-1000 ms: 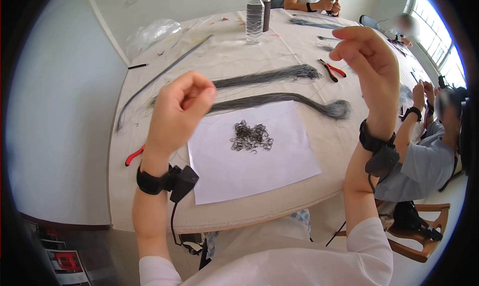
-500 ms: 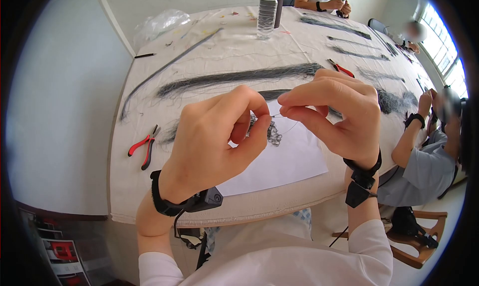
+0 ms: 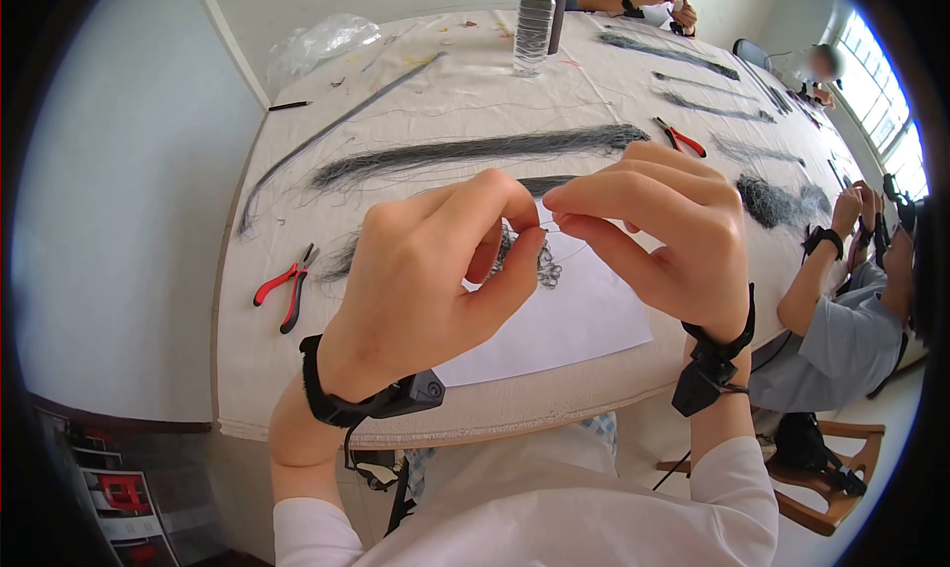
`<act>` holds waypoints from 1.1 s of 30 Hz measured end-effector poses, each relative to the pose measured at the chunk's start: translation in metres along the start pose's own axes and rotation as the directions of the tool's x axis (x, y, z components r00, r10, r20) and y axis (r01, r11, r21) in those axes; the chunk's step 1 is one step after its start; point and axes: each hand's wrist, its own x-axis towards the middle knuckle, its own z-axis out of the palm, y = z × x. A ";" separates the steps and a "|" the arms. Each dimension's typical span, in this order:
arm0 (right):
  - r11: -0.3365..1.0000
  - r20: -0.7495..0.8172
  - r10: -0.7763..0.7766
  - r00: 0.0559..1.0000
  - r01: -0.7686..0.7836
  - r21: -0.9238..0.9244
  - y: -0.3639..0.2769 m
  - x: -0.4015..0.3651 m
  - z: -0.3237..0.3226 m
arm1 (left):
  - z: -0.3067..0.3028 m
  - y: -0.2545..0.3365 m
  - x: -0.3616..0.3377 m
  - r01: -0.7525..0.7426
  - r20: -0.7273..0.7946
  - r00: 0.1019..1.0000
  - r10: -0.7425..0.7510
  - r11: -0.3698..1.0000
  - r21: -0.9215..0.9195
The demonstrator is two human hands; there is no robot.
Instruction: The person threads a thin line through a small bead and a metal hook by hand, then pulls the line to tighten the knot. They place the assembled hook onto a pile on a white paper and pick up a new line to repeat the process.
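Observation:
My left hand (image 3: 435,270) is closed in a pinch, thumb against index finger, on a thin grey wire (image 3: 571,257). Beside it my right hand (image 3: 668,236) pinches too, its fingertips at the same fine strand and almost touching the left ones. Part of the wire curves down between the hands; its ends are hidden by my fingers. Under the hands, a small heap of curled wire loops (image 3: 547,267) lies on a white sheet of paper (image 3: 584,320), partly covered by my left hand. A dark bundle of wires (image 3: 544,185) shows behind my fingertips.
Red-handled pliers (image 3: 292,288) lie at the left, a second pair of pliers (image 3: 681,139) beyond my right hand. A long wire bundle (image 3: 465,154) crosses the cloth-covered table (image 3: 475,102). A water bottle (image 3: 532,33) stands at the back. Other people sit behind and to the right.
My right fingertips have moved slightly left, closer to my left hand. The left hand has hardly moved.

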 end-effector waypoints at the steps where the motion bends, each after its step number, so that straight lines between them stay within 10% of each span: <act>1: 1.000 -0.001 0.002 1.000 -0.002 0.005 0.000 0.000 0.001 | 0.000 0.000 0.000 0.000 -0.001 1.000 0.000 1.000 0.000; 33: 0.961 -0.178 -0.227 0.957 0.191 -0.202 0.003 0.001 0.009 | 0.008 0.005 -0.004 -0.022 -0.204 0.979 0.016 0.999 -0.027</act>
